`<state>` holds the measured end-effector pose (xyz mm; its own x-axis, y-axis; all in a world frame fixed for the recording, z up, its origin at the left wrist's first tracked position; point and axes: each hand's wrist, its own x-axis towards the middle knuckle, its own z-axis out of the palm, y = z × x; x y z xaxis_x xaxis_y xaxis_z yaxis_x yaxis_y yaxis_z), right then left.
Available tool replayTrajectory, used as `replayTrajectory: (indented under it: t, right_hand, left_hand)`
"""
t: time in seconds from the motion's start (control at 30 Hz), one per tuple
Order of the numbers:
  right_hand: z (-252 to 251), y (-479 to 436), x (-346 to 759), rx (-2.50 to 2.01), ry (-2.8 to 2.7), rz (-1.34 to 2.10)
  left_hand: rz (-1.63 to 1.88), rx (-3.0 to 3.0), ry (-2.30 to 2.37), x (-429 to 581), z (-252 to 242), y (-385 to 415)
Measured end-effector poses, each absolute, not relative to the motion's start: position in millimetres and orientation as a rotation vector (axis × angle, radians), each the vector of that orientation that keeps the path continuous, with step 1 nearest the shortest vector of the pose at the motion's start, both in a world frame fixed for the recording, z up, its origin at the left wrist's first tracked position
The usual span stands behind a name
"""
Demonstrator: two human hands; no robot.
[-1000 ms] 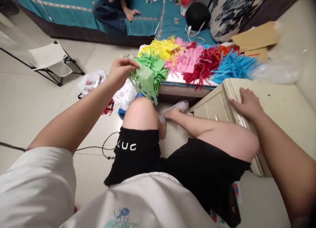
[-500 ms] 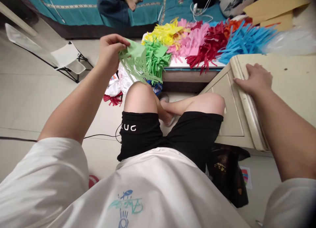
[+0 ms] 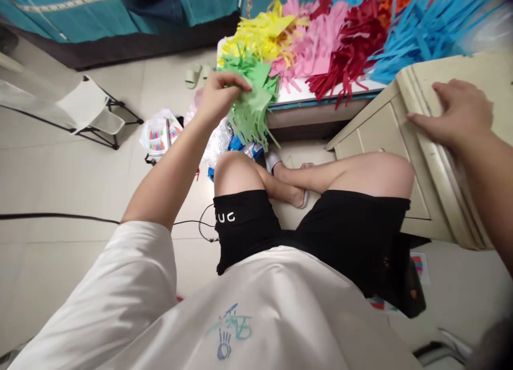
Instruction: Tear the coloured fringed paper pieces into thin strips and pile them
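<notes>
My left hand (image 3: 224, 94) pinches a piece of light green fringed tissue paper (image 3: 257, 103) between thumb and fingers. Its cut strips hang down beside a pile of green fringed paper (image 3: 245, 64) on the low white table. Behind and to the right lie more fringed bundles: yellow (image 3: 260, 33), pink (image 3: 318, 41), dark red (image 3: 360, 49) and blue (image 3: 430, 36). My right hand (image 3: 463, 110) rests on the cream cabinet (image 3: 385, 137) at its top near the edge, fingers apart, holding nothing.
A white folding chair (image 3: 86, 102) stands at left. Printed plastic packets (image 3: 156, 136) and a crinkled silvery bundle (image 3: 219, 143) lie by my knee. Pale green slippers (image 3: 193, 76) are near the teal-covered bed (image 3: 82, 17), where a person's denim-clad leg (image 3: 154, 4) shows. A black cable (image 3: 60, 216) crosses the floor.
My left hand has carried the light green piece right and slightly down, to the front of the green pile. My right hand stays on the cabinet; the view has tilted downward.
</notes>
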<state>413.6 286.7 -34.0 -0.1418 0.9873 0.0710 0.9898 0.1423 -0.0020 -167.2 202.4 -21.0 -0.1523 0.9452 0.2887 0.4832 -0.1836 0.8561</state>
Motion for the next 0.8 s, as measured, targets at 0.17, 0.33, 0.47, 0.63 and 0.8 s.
replayTrajectory:
  t: [0.17,0.33,0.47,0.63,0.8]
  right_hand:
    - [-27.1,277.6,405.1,-2.068,-2.306,-0.051]
    - [-25.7,271.9,405.4,-2.041,-2.334,-0.027]
    - [-23.2,272.5,407.2,-2.054,-2.311,0.042]
    - [-17.9,311.6,396.9,-1.894,-2.372,0.115]
    - [-23.3,344.2,383.2,-1.684,-2.434,0.243]
  left_hand:
    - [1.157,1.657,1.535,-150.3,-41.2,202.6]
    - [1.026,1.680,1.523,-133.6,-51.2,191.1]
    - [0.956,1.725,1.509,-112.1,-54.6,186.6]
    - [0.853,1.735,1.695,-91.3,-50.5,170.8]
    - [0.764,1.782,1.905,-89.5,-31.9,148.9]
